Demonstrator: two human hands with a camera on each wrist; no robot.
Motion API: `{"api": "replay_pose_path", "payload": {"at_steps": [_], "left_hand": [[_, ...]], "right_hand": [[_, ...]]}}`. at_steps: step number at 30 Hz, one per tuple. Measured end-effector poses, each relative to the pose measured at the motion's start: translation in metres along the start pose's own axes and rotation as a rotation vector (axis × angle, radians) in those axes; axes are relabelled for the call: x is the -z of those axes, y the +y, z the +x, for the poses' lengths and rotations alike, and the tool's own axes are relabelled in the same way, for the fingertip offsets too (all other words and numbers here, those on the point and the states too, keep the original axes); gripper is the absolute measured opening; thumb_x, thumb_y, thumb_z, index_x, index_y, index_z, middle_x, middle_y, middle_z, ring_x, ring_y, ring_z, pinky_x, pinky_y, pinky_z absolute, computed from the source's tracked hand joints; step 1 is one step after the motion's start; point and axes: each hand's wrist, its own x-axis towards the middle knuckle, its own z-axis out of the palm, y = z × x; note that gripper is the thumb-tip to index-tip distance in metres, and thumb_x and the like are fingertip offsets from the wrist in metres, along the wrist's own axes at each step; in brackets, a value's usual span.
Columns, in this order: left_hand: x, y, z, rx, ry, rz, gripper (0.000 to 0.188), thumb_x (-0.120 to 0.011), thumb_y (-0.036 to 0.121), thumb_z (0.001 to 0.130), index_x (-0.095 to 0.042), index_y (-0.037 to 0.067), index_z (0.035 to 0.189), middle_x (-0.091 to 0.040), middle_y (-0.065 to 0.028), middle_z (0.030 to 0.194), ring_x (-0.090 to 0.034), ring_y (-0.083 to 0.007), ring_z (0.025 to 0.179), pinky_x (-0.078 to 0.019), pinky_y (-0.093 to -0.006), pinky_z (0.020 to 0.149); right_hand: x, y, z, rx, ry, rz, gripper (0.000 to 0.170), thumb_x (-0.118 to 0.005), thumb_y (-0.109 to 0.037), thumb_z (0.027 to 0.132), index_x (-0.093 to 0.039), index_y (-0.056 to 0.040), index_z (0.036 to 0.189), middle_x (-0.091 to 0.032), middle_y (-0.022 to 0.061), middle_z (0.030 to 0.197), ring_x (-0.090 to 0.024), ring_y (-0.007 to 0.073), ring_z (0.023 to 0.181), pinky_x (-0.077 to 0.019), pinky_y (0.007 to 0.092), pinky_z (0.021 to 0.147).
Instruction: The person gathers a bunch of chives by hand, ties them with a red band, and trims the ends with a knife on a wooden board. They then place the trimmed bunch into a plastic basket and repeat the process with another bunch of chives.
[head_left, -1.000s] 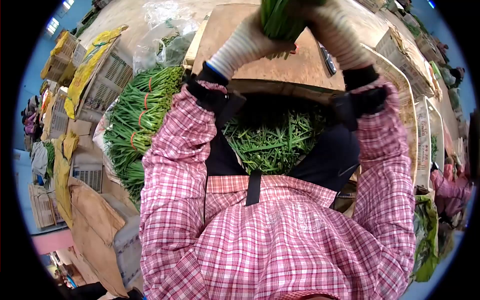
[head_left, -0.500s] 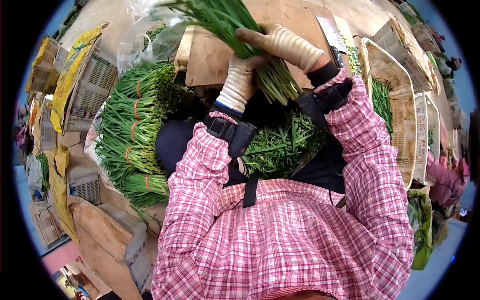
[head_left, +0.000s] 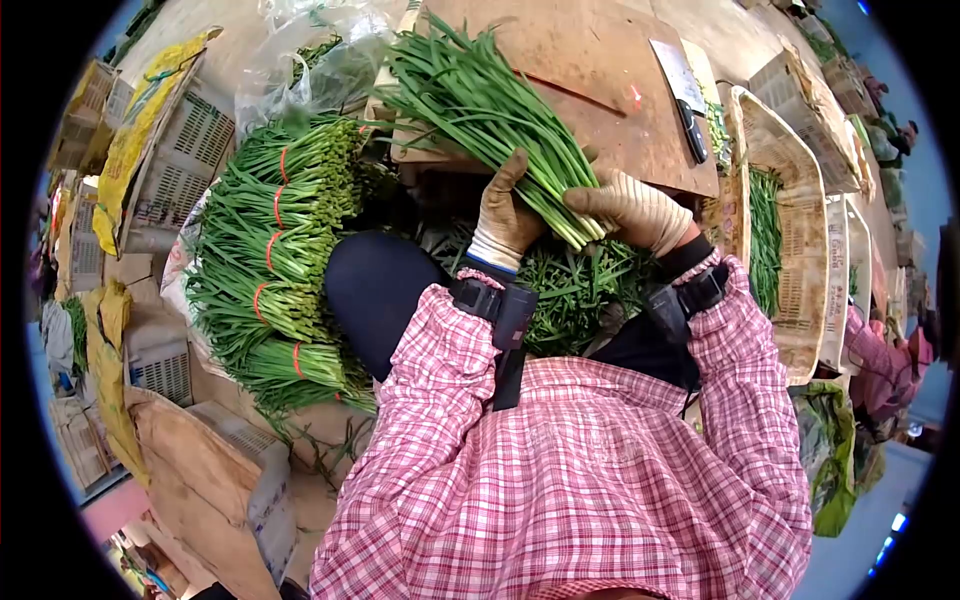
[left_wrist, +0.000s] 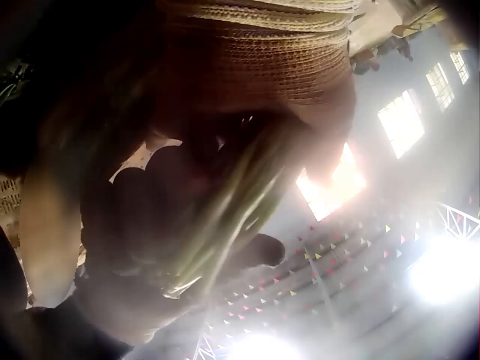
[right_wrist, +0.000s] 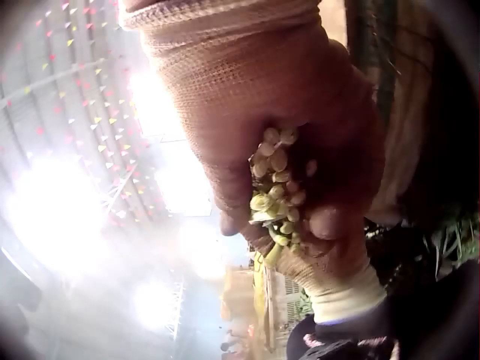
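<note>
Bunch of long green stalks [head_left: 495, 115], no band visible, sits gripped by the fingers [head_left: 588, 201] of cream-gloved left hand [head_left: 505, 217] and right hand [head_left: 642, 210] across the brown wooden desk [head_left: 590, 50]'s near edge, banding apparently to come, while red-banded green bundles [head_left: 255, 268] look finished.

Ribbed cream gloves [head_left: 655, 213], brownish at the fingers [head_left: 588, 201]; behind them black wrist straps [head_left: 475, 298], then pink-and-white checked sleeves [head_left: 430, 385]

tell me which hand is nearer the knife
Right. In the head view, the right hand is below and slightly left of the knife; the left hand is farther left. Both hold the bunch.
</note>
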Motion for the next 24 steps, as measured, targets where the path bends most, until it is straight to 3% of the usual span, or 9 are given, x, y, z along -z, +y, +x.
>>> {"api": "replay_pose_path", "payload": {"at_steps": [3,7,9,10,13,18,21,23,24], "left_hand": [[-0.004,-0.001,0.000,-0.022,-0.068,-0.018,0.060,-0.061,0.033,0.085,-0.044,-0.003,0.130,-0.056,-0.0228,0.121,-0.056,-0.0355,0.109,-0.0436,-0.0455,0.098],[0.003,0.002,0.002,-0.038,-0.004,-0.011,0.067,-0.061,0.025,0.077,-0.041,-0.003,0.134,-0.059,-0.0199,0.115,-0.058,-0.0329,0.104,-0.0461,-0.0452,0.096],[0.006,0.005,0.000,-0.018,-0.001,0.003,0.065,-0.059,0.024,0.078,-0.040,-0.003,0.134,-0.057,-0.0212,0.119,-0.058,-0.0340,0.106,-0.0460,-0.0457,0.096],[0.002,0.003,0.000,-0.014,0.000,-0.001,0.065,-0.059,0.024,0.078,-0.040,-0.003,0.134,-0.057,-0.0212,0.119,-0.058,-0.0340,0.106,-0.0460,-0.0457,0.096],[-0.001,0.002,0.002,-0.055,0.004,-0.032,0.065,-0.057,0.023,0.079,-0.039,-0.004,0.134,-0.053,-0.0215,0.126,-0.056,-0.0336,0.110,-0.0455,-0.0451,0.097],[0.006,-0.005,0.005,-0.093,0.002,0.026,0.058,-0.062,0.015,0.080,-0.043,-0.002,0.132,-0.059,-0.0180,0.117,-0.059,-0.0272,0.104,-0.0475,-0.0395,0.094],[0.012,0.000,0.001,-0.111,0.030,0.121,0.064,-0.060,0.007,0.079,-0.036,-0.003,0.136,-0.052,-0.0168,0.127,-0.054,-0.0280,0.113,-0.0446,-0.0396,0.099],[0.015,0.001,0.002,-0.012,-0.029,0.035,0.060,-0.062,0.010,0.079,-0.041,-0.001,0.134,-0.057,-0.0177,0.120,-0.059,-0.0255,0.104,-0.0477,-0.0370,0.095],[0.016,-0.002,0.003,-0.014,-0.040,0.032,0.061,-0.059,0.014,0.079,-0.040,-0.003,0.134,-0.056,-0.0202,0.122,-0.058,-0.0298,0.106,-0.0465,-0.0395,0.097]], "right_hand": [[0.004,0.005,-0.002,-0.009,-0.154,0.160,0.044,-0.063,-0.042,0.087,-0.060,-0.0014,0.103,-0.062,0.0025,0.079,-0.057,0.0100,0.068,-0.0463,0.0224,0.062],[0.002,-0.012,-0.012,0.076,0.315,-0.748,0.045,-0.063,-0.042,0.085,-0.063,0.0011,0.098,-0.066,0.0126,0.079,-0.064,0.0199,0.072,-0.0503,0.0319,0.064],[0.003,-0.010,-0.019,0.125,0.672,-0.800,0.041,-0.066,-0.036,0.084,-0.063,0.0030,0.095,-0.065,0.0150,0.077,-0.063,0.0209,0.070,-0.0499,0.0320,0.065],[0.001,-0.009,-0.017,0.299,0.731,-0.504,0.038,-0.069,-0.032,0.082,-0.063,0.0033,0.094,-0.065,0.0151,0.074,-0.063,0.0211,0.068,-0.0498,0.0318,0.065],[-0.019,-0.012,-0.010,0.398,0.718,-0.394,0.034,-0.071,-0.027,0.080,-0.063,0.0030,0.093,-0.064,0.0158,0.074,-0.062,0.0215,0.067,-0.0494,0.0313,0.064],[-0.051,-0.002,-0.005,0.483,0.659,-1.348,0.030,-0.071,-0.015,0.076,-0.064,-0.0096,0.105,-0.059,0.0148,0.104,-0.062,0.0320,0.084,-0.0513,0.0359,0.068],[-0.050,0.003,-0.010,0.654,0.628,-1.129,0.022,-0.067,-0.008,0.079,-0.064,-0.0057,0.100,-0.060,0.0113,0.098,-0.064,0.0251,0.081,-0.0509,0.0312,0.069],[-0.041,0.006,-0.007,0.597,0.788,-0.518,0.020,-0.069,-0.009,0.078,-0.064,-0.0019,0.095,-0.063,0.0100,0.091,-0.063,0.0210,0.075,-0.0508,0.0308,0.067],[-0.033,0.003,-0.015,0.355,0.839,-0.418,0.024,-0.071,-0.010,0.078,-0.062,-0.0004,0.099,-0.064,0.0071,0.085,-0.060,0.0134,0.074,-0.0500,0.0270,0.068]]}}
